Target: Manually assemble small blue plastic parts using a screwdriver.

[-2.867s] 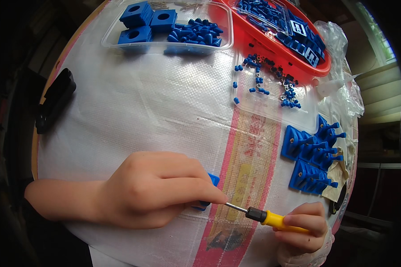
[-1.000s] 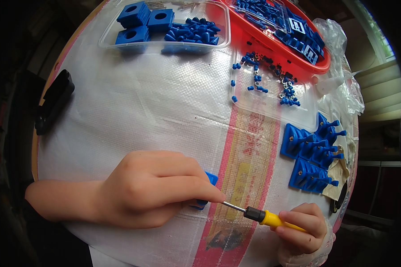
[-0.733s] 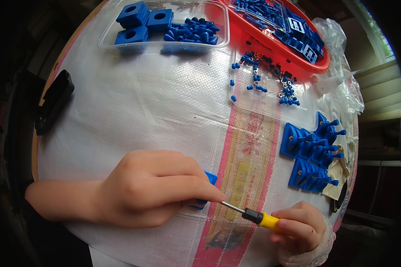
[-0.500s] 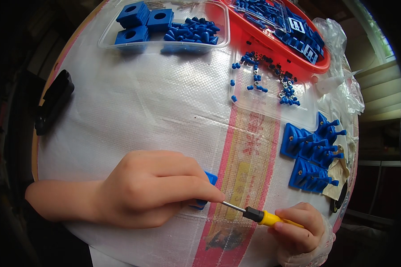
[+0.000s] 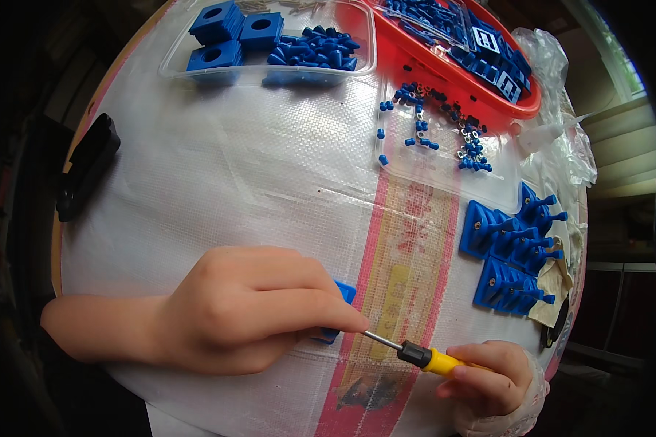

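Observation:
My left hand [image 5: 251,309] is closed around a blue plastic part [image 5: 347,292], and most of that part is hidden under the fingers. In my right hand [image 5: 492,379] is a screwdriver [image 5: 438,361] with a yellow and black handle, gripped by the fingers at the handle's rear. Its thin metal shaft points up and left, and the tip disappears at my left index fingertip, beside the blue part. What the tip touches cannot be seen.
Several blue assembled pieces with pegs [image 5: 506,251] stand at the right. A clear tub [image 5: 171,62] of blue squares and cones is at the back. Small blue and dark bits lie on a clear lid [image 5: 415,171] before a red basin [image 5: 528,109]. A black object [image 5: 91,164] sits left.
My right fingers have shifted on the screwdriver handle, with the fingertips lower and the handle turned slightly. My left hand and the blue part stay in place.

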`<state>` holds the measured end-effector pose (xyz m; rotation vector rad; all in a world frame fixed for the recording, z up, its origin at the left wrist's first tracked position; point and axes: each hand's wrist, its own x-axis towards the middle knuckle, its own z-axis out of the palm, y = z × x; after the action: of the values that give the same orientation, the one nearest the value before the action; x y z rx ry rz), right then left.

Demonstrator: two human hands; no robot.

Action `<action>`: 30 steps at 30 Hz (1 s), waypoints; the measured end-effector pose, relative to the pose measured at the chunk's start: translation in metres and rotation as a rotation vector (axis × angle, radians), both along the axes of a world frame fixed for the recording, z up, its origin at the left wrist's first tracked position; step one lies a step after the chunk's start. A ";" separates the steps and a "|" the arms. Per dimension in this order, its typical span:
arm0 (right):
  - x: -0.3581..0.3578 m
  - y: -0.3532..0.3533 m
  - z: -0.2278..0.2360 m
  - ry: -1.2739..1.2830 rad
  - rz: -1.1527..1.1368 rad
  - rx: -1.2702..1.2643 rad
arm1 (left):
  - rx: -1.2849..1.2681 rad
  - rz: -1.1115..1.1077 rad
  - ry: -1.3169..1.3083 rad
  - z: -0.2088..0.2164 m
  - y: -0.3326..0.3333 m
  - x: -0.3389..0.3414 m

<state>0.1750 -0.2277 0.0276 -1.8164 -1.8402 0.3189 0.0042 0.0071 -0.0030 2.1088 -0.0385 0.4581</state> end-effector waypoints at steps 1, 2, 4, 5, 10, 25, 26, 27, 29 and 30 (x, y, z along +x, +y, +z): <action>0.000 -0.001 -0.001 -0.024 0.000 0.012 | 0.001 -0.002 0.003 0.000 0.000 0.001; 0.003 0.003 -0.002 0.012 0.057 0.068 | 0.001 -0.004 0.006 0.000 0.000 0.001; 0.008 0.015 0.001 0.078 0.170 0.177 | 0.004 -0.005 0.006 0.000 0.000 0.001; 0.009 0.014 0.002 0.078 0.172 0.169 | 0.006 -0.006 0.005 0.000 0.000 0.001; 0.009 -0.002 0.001 0.077 0.070 0.010 | 0.005 0.003 -0.010 0.000 0.000 0.000; 0.013 0.004 -0.002 0.050 0.182 0.015 | 0.006 -0.004 0.009 0.000 0.001 -0.001; 0.012 0.004 -0.003 0.056 0.172 0.035 | 0.006 -0.001 0.006 0.000 0.001 -0.001; 0.012 0.004 -0.006 0.063 0.160 0.055 | 0.005 -0.002 0.007 0.000 0.000 -0.001; 0.012 0.004 -0.008 0.088 0.150 0.068 | 0.005 -0.001 0.011 0.000 0.000 0.000; 0.011 0.004 -0.004 0.099 0.145 0.055 | 0.001 -0.004 0.005 0.001 0.001 0.000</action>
<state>0.1856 -0.2234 0.0235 -1.6055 -1.8961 0.3996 0.0042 0.0077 -0.0022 2.1102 -0.0402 0.4504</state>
